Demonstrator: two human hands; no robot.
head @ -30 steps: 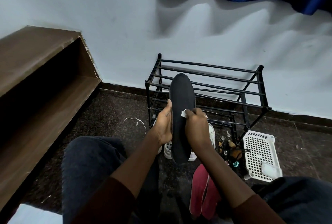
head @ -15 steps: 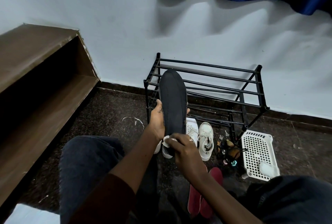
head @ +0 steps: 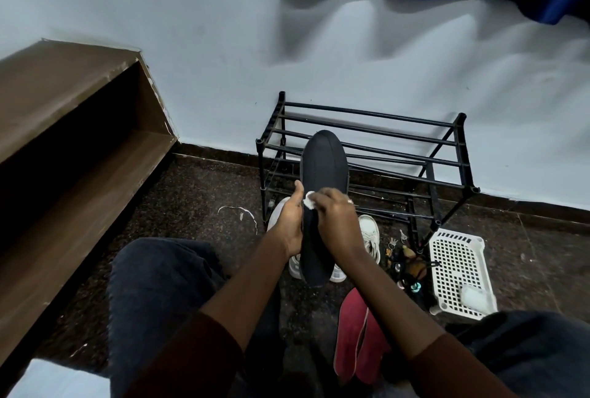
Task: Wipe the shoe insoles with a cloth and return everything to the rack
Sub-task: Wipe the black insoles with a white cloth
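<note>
Gripping the insole [head: 324, 161] upright, left hand [head: 289, 225] steadies it; right hand [head: 338, 225] fingers [head: 329, 195] pinch cloth [head: 309, 203] against it.

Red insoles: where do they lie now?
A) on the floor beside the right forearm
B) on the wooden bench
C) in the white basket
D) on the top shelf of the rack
A: the red insoles lie on the dark floor, in front of the rack and left of the basket.
</note>
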